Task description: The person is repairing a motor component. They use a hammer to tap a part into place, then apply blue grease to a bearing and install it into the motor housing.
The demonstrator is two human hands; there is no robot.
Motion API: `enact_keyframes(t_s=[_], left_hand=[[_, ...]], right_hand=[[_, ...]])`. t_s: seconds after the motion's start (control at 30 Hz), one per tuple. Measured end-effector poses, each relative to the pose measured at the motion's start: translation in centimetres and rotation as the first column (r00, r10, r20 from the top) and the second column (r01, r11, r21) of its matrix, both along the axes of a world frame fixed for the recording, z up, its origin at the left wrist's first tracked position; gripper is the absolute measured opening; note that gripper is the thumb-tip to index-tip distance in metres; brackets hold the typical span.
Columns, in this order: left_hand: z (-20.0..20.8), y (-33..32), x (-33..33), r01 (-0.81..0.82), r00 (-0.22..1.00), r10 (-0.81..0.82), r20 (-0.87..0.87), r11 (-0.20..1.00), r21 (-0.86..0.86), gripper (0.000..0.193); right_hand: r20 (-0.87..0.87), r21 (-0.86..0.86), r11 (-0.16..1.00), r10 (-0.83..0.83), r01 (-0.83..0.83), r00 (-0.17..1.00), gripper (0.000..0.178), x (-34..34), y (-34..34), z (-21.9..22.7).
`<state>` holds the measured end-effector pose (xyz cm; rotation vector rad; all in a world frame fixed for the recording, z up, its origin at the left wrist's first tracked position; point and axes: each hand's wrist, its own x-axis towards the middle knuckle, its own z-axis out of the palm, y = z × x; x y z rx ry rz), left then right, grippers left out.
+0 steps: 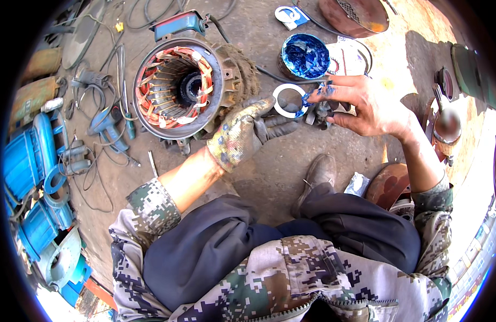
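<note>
Two hands meet over the floor right of the stator (178,86): the gloved left hand (242,134) grasps a white ring (289,100), while the bare right hand (360,104), nearer the grease tub (305,56), pinches a small dark part (320,112) just right of the ring.

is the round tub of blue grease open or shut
Open: the round tub of blue grease has no lid on, and its glossy blue contents show from above.

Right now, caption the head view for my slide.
Gloved left hand holds a white ring; bare right hand smears blue grease.
</note>
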<state>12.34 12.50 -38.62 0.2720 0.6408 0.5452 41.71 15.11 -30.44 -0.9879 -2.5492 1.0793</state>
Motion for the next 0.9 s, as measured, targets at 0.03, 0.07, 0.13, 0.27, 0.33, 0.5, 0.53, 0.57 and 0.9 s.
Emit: enact_keyframes(t_s=[0.03,0.07,0.13,0.27,0.33,0.5,0.53,0.57,0.9], left_hand=[[-0.1,0.0,0.1,0.007,1.0,-0.007,-0.016,1.0,0.0,0.047],[-0.1,0.0,0.2,0.014,0.999,-0.014,-0.031,1.0,0.001,0.047],[-0.4,0.1,0.0,0.022,0.998,-0.021,-0.051,1.0,0.015,0.045],[-1.0,0.2,-0.4,0.03,0.998,-0.028,-0.061,0.999,0.038,0.043],[-0.8,0.3,-0.3,0.035,0.997,-0.032,-0.07,0.999,0.042,0.041],[-0.8,0.3,-0.2,0.041,0.994,-0.033,-0.103,0.996,0.076,0.039],[-0.7,0.2,-0.3,0.041,0.993,-0.032,-0.113,0.996,0.08,0.038],[-0.6,0.2,-0.4,0.041,0.992,-0.031,-0.123,0.996,0.085,0.037],[0.1,0.3,-0.4,0.011,0.993,-0.002,-0.116,0.997,0.079,0.03]], right_hand=[[0.003,0.011,1.0,0.006,-0.006,1.0,0.051,0.1,-0.1,0.0],[0.031,0.025,1.0,0.011,-0.011,0.999,0.051,0.1,-0.3,0.0],[0.081,0.054,0.998,0.023,-0.028,0.996,0.052,0.1,-0.6,0.0],[0.178,0.101,0.993,0.041,-0.059,0.983,0.05,-0.1,-0.7,-0.4],[0.224,0.151,0.985,0.044,-0.079,0.974,0.049,0.0,-0.7,-0.5],[0.266,0.232,0.962,0.078,-0.143,0.961,0.049,-0.2,-0.9,-0.1],[0.257,0.238,0.961,0.078,-0.141,0.963,0.049,-0.1,-0.9,-0.1],[0.24,0.233,0.966,0.058,-0.115,0.969,0.049,0.2,-0.7,-0.3],[0.291,0.34,0.932,0.023,-0.126,0.957,0.053,0.4,0.0,-0.8]])
